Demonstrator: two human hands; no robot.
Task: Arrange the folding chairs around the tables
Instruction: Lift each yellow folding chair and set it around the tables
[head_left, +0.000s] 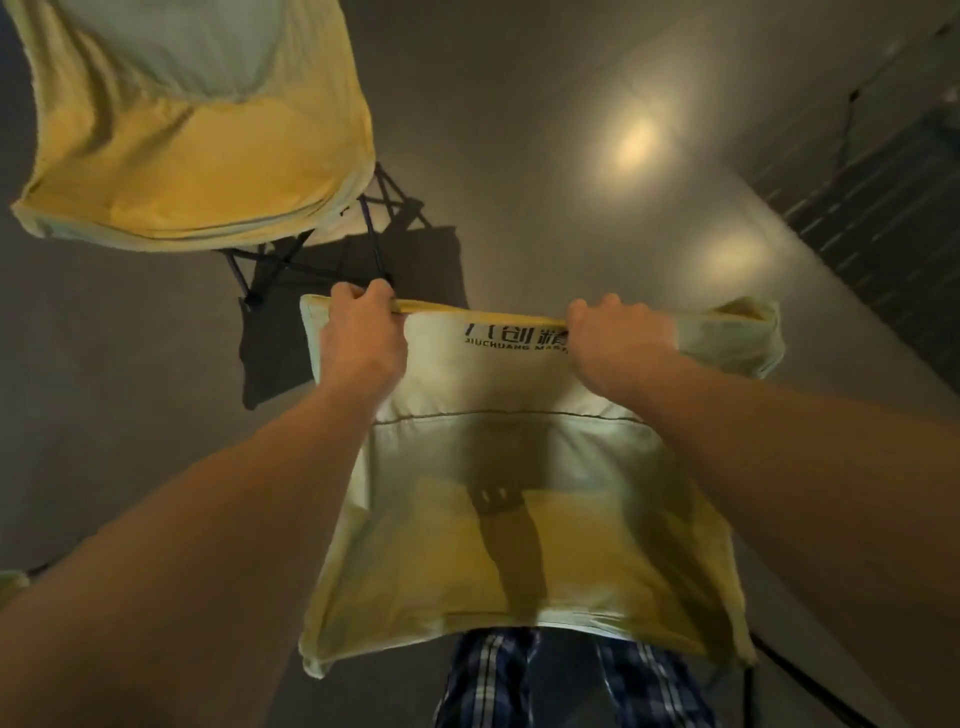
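Folding chair of pale green and yellow cloth (519, 467) is right in front of the person, its top edge gripped by the left hand (363, 338) and right hand (613, 348), so I think it is being carried and next needs setting down near the other yellow cloth chair (197, 145)

A smooth grey-brown floor (545, 130) fills the frame, glossy enough to throw back two soft patches of light right of centre. At the upper left a folding chair (197, 156) with a yellow and pale green fabric seat stands on it, its dark crossed legs (374, 244) meeting the floor near the middle, with a dark shadow (291, 338) spread just below them. Along the right edge a dark ribbed strip (872, 208) borders the floor.
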